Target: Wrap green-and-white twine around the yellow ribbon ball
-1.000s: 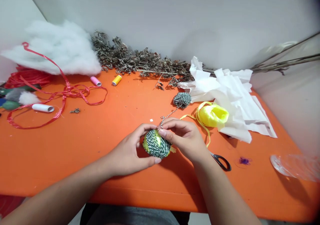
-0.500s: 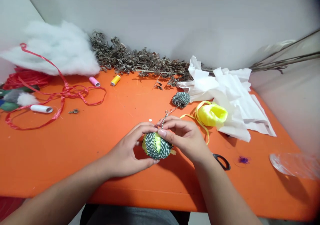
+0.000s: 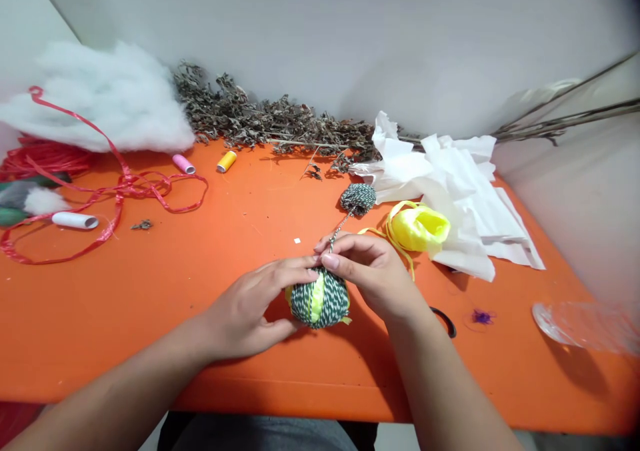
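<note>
A small ball [image 3: 320, 299] wound in green-and-white twine, with yellow showing through a gap, rests near the front of the orange table [image 3: 210, 251]. My left hand [image 3: 250, 307] cups its left side, fingers curled round it. My right hand [image 3: 373, 271] pinches the green-and-white twine [image 3: 341, 225] at the top of the ball. That twine runs back to a small twine spool [image 3: 358, 198]. A roll of yellow ribbon [image 3: 419, 228] lies just right of my right hand.
Black scissors [image 3: 447, 321] lie partly under my right wrist. Crumpled white paper [image 3: 460, 184] is at the back right, dried plants [image 3: 270, 121] along the wall, white stuffing [image 3: 100, 94], red ribbon [image 3: 120, 187], thread spools [image 3: 226, 161] at the left. Clear plastic [image 3: 580, 324] sits far right.
The ball has turned in my hands, so the yellow gap now faces me. My right fingers have moved up to its top, and the view has shifted slightly.
</note>
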Available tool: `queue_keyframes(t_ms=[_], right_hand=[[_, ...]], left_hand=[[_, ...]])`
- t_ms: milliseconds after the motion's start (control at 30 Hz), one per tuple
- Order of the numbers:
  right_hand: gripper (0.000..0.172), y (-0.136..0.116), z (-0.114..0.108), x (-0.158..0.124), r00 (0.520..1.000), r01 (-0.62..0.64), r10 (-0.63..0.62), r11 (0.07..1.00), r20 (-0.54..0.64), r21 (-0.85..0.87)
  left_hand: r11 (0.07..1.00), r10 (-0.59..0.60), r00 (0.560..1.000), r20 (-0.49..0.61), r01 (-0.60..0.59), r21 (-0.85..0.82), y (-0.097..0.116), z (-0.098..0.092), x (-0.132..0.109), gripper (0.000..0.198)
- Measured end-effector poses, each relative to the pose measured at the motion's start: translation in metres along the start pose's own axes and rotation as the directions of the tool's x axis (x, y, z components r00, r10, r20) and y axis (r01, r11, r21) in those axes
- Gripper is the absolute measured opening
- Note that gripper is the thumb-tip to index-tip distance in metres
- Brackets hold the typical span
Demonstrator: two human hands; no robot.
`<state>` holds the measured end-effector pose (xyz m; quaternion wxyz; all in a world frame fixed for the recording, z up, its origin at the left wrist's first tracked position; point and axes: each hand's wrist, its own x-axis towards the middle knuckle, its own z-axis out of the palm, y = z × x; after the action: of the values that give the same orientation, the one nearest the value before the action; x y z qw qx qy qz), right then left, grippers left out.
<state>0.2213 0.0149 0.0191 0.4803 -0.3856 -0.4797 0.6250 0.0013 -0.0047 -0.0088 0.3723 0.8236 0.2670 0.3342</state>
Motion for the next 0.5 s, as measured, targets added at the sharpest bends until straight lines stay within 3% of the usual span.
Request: queue_keyframes(t_ms=[267,400,500], right_hand=[[0.008,-0.0008,0.0006,-0.0025,1.0,-0.003,0.001,0.999,0.026,0.049],[0.008,-0.0018,0.0004,-0.0037,0.999,0.002,-0.005,0.997,0.039,0.071],[0.008,-0.0029,0.0001,-0.0046,0.998,0.006,-0.013,0.995,0.067,0.096]], left_hand=[[0.988,0.111,0.994,0.004,-0.111,0.111,-0.0011,-0.0014,-0.0024,0.076],[0.932,0.31,0.95,-0.023,-0.3,0.202,0.0,0.0005,0.0009,0.062],[0.892,0.388,0.921,-0.04,-0.364,0.268,0.0005,0.0033,0.0022,0.048]])
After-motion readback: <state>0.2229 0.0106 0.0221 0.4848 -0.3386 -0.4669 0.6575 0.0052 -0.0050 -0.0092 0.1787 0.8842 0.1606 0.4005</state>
